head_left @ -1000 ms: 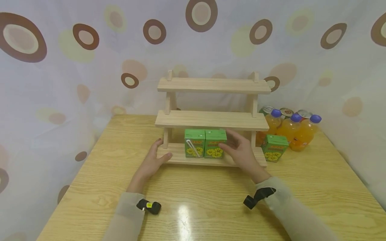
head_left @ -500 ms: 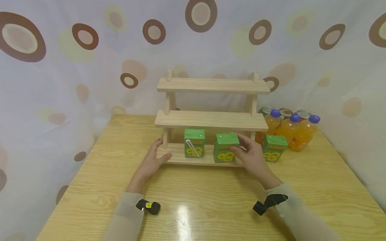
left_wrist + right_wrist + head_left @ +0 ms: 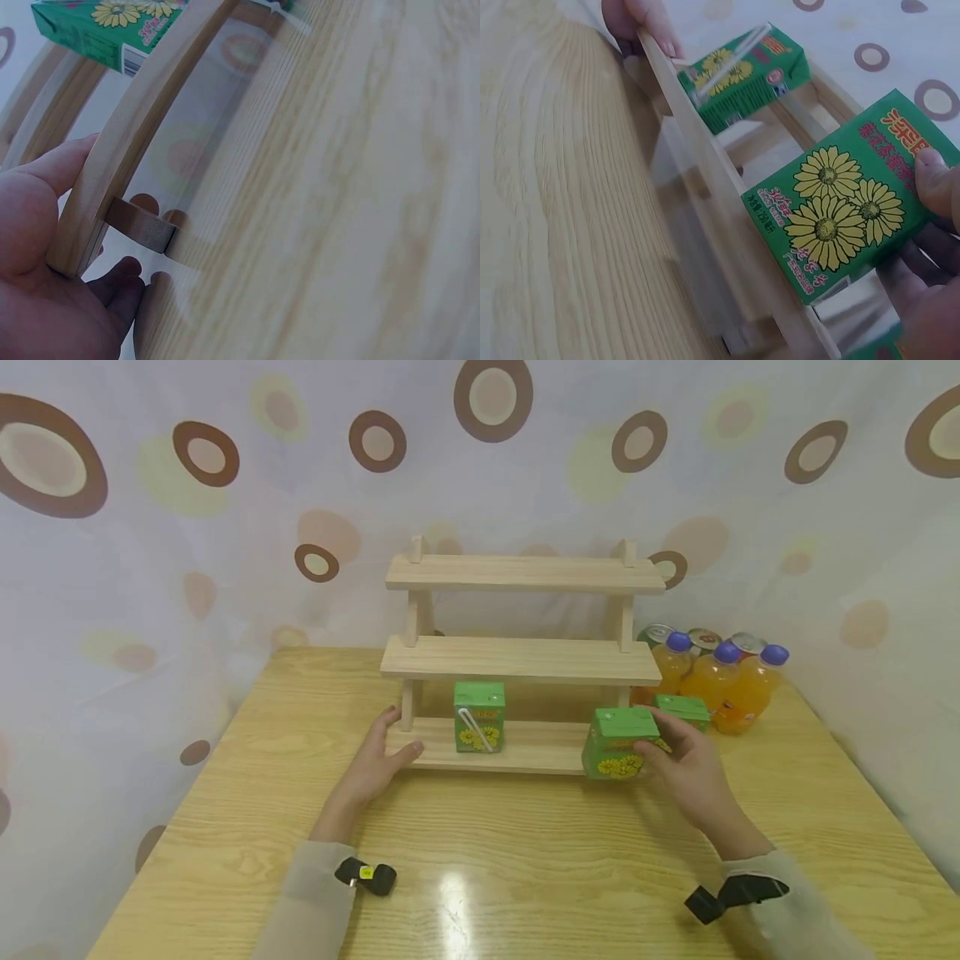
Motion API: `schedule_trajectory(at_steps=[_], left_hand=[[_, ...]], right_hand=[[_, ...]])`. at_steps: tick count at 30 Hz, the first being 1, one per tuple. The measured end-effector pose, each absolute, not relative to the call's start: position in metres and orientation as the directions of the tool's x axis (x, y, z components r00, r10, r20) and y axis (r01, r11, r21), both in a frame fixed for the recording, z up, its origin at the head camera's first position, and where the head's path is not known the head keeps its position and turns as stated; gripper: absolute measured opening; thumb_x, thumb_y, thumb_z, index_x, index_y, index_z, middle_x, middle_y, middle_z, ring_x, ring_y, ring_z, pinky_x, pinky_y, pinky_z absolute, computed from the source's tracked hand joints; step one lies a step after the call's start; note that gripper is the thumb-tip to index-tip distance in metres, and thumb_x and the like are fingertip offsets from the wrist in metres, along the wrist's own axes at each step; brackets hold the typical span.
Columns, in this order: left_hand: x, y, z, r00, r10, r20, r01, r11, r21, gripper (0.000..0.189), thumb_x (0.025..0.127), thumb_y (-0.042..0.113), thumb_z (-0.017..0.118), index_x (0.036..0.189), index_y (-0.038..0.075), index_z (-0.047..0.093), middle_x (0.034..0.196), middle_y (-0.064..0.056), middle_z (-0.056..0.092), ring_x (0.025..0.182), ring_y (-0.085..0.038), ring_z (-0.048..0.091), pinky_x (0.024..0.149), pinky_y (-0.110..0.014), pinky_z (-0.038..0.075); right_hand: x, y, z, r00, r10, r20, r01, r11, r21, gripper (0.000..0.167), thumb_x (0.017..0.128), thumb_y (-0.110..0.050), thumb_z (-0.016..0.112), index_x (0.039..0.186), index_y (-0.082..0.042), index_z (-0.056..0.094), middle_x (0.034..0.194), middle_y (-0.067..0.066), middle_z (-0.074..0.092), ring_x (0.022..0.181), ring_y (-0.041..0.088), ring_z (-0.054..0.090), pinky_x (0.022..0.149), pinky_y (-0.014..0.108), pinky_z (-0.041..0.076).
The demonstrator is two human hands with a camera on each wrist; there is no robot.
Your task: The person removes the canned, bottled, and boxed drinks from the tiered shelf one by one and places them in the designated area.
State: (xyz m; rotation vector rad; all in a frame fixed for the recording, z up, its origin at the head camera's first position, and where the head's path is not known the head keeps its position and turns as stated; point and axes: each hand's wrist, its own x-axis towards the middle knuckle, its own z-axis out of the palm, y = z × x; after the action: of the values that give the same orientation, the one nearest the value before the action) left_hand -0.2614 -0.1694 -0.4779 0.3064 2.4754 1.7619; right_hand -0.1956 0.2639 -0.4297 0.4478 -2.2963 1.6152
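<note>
My right hand [image 3: 688, 770] pinches a green drink carton with yellow flowers [image 3: 619, 745], thumb on its front. In the head view the carton is at the right end of the bottom shelf; whether it touches the board I cannot tell. Another green carton with a white straw [image 3: 480, 718] stands upright left of the middle on that shelf. At the rack's left end, my left hand [image 3: 377, 762] grips the bottom board of the wooden shelf rack [image 3: 536, 747]. In the left wrist view its thumb lies over the board [image 3: 120, 150] and its fingers are underneath.
A third green carton [image 3: 682, 706] stands on the table right of the rack, partly hidden by my right hand. Behind it are several orange drink bottles [image 3: 738, 693] with blue caps, and cans [image 3: 705, 641]. A patterned curtain [image 3: 225, 527] hangs behind the table.
My right hand has pulled the held carton away from the straw carton, moving it right along the bottom shelf and slightly toward me. The left hand stays on the rack.
</note>
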Motion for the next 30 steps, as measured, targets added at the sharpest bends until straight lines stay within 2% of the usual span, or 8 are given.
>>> schedule_trajectory(at_steps=[4, 10, 20, 24, 30], left_hand=[[-0.262, -0.169, -0.479, -0.975, 0.217, 0.041, 0.109, 0.311, 0.944, 0.072, 0.098, 0.030, 0.064, 0.155, 0.016, 0.023, 0.164, -0.007, 0.007, 0.149, -0.030, 0.001, 0.117, -0.057, 0.004], [-0.262, -0.170, -0.477, -0.974, 0.224, 0.032, 0.106, 0.329, 0.938, 0.075, 0.098, 0.033, 0.063, 0.156, 0.015, 0.019, 0.164, -0.007, 0.004, 0.149, -0.030, 0.000, 0.117, -0.057, 0.004], [-0.261, -0.171, -0.477, -0.973, 0.226, 0.046, 0.121, 0.329, 0.937, 0.072, 0.098, 0.031, 0.064, 0.155, 0.017, 0.022, 0.164, -0.009, 0.006, 0.149, -0.031, 0.001, 0.117, -0.058, 0.004], [-0.261, -0.172, -0.477, -0.972, 0.227, 0.054, 0.128, 0.326, 0.937, 0.072, 0.098, 0.031, 0.063, 0.155, 0.017, 0.022, 0.164, -0.009, 0.006, 0.149, -0.031, 0.001, 0.117, -0.058, 0.004], [-0.260, -0.170, -0.479, -0.974, 0.225, 0.036, 0.114, 0.346, 0.931, 0.077, 0.097, 0.036, 0.063, 0.156, 0.015, 0.019, 0.164, -0.008, 0.006, 0.149, -0.031, 0.001, 0.117, -0.058, 0.006]], right_hand=[[-0.185, 0.282, -0.430, -0.895, -0.076, 0.440, -0.441, 0.306, -0.844, 0.047, 0.094, 0.003, 0.061, 0.140, 0.006, 0.049, 0.133, -0.009, 0.057, 0.127, 0.002, 0.047, 0.093, 0.014, 0.046], [-0.174, 0.311, -0.429, -0.871, -0.056, 0.488, -0.486, 0.237, -0.841, 0.047, 0.093, 0.013, 0.058, 0.138, 0.011, 0.048, 0.132, -0.007, 0.060, 0.126, 0.003, 0.049, 0.089, 0.015, 0.048], [-0.165, 0.370, -0.433, -0.869, -0.024, 0.495, -0.483, 0.260, -0.836, 0.049, 0.092, 0.017, 0.055, 0.140, 0.009, 0.047, 0.132, -0.007, 0.060, 0.123, 0.002, 0.050, 0.087, 0.011, 0.047], [-0.166, 0.386, -0.435, -0.874, 0.009, 0.485, -0.462, 0.290, -0.838, 0.048, 0.093, 0.015, 0.055, 0.140, 0.006, 0.048, 0.130, -0.010, 0.060, 0.123, 0.000, 0.050, 0.089, 0.009, 0.045], [-0.178, 0.401, -0.445, -0.878, 0.070, 0.473, -0.398, 0.440, -0.805, 0.045, 0.094, 0.008, 0.059, 0.139, 0.007, 0.049, 0.126, -0.014, 0.059, 0.122, -0.003, 0.049, 0.092, 0.007, 0.040]])
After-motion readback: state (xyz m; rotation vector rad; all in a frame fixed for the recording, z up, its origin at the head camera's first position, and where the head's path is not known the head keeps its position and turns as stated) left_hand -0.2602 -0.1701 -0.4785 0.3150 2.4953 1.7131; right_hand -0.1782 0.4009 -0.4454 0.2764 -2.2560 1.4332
